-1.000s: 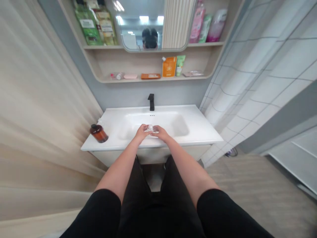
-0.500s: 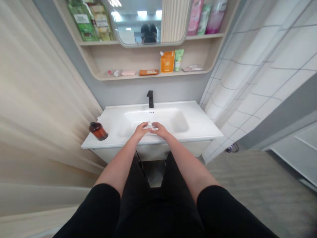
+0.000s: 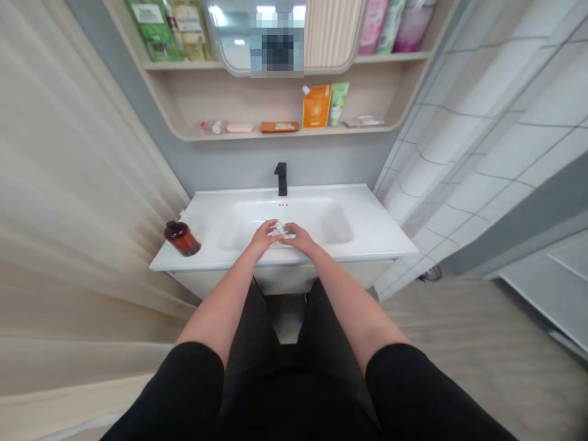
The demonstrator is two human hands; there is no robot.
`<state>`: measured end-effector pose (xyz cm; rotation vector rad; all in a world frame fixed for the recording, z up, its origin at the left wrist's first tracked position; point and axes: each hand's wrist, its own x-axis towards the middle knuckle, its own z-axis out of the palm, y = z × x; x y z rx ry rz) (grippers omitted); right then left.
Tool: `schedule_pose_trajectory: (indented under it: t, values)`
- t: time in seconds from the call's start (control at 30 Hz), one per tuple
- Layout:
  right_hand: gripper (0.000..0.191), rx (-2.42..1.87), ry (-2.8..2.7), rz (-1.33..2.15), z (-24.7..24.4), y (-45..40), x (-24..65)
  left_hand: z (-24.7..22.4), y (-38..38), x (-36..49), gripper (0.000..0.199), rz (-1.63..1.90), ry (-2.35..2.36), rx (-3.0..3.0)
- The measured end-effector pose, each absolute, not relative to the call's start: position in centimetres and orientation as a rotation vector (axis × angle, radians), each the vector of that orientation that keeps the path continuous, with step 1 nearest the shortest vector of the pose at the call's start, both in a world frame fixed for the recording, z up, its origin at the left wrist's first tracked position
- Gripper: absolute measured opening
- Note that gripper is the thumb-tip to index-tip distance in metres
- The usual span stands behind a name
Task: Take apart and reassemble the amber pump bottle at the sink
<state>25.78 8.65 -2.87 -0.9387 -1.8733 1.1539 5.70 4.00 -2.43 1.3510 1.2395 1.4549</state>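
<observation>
Over the front part of the white washbasin [image 3: 316,211], my two hands meet around a small white, partly see-through object [image 3: 278,228]. Its exact kind is too small and blurred to make out. My left hand [image 3: 263,237] curls round its left side, and my right hand [image 3: 298,237] closes on the right side. Parts of the object are hidden behind my fingers. Behind the hands a black faucet [image 3: 282,179] stands at the basin's back edge. To the left, a brown bottle with a black cap [image 3: 182,238] rests on the counter.
Above the basin hangs a shelf unit [image 3: 220,135] with a mirror [image 3: 239,52]. On its lower ledge are an orange pouch [image 3: 316,107], a green tube [image 3: 339,104] and an orange flat pack [image 3: 279,127]. A beige curtain [image 3: 68,184] borders the left, a white checked curtain [image 3: 459,141] the right.
The view has shifted slightly, so the shelf sits a bit higher in the picture. Both hands stay together on the small white object, with their fingers only slightly moved.
</observation>
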Motion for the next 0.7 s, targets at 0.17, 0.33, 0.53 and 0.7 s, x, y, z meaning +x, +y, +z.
schedule_pose_trajectory:
  t: [0.17, 0.33, 0.53, 0.7]
  values:
    - [0.062, -0.919, -1.884, 1.146, -3.05, 8.88, 25.79, -2.43, 3.89, 5.63, 0.054, 1.416, 1.266, 1.354]
    - [0.061, -0.949, -1.878, 1.152, -2.75, 8.73, 25.78, -2.41, 3.87, 5.71, 0.072, 1.482, 1.222, 1.290]
    - [0.064, -0.921, -1.903, 1.112, -2.71, 8.55, 25.83, -2.36, 3.69, 5.70, 0.057, 1.417, 1.273, 1.332]
    - [0.069, -0.935, -1.918, 1.100, -2.73, 8.52, 25.84, -1.99, 3.71, 5.78, 0.062, 1.456, 1.275, 1.374]
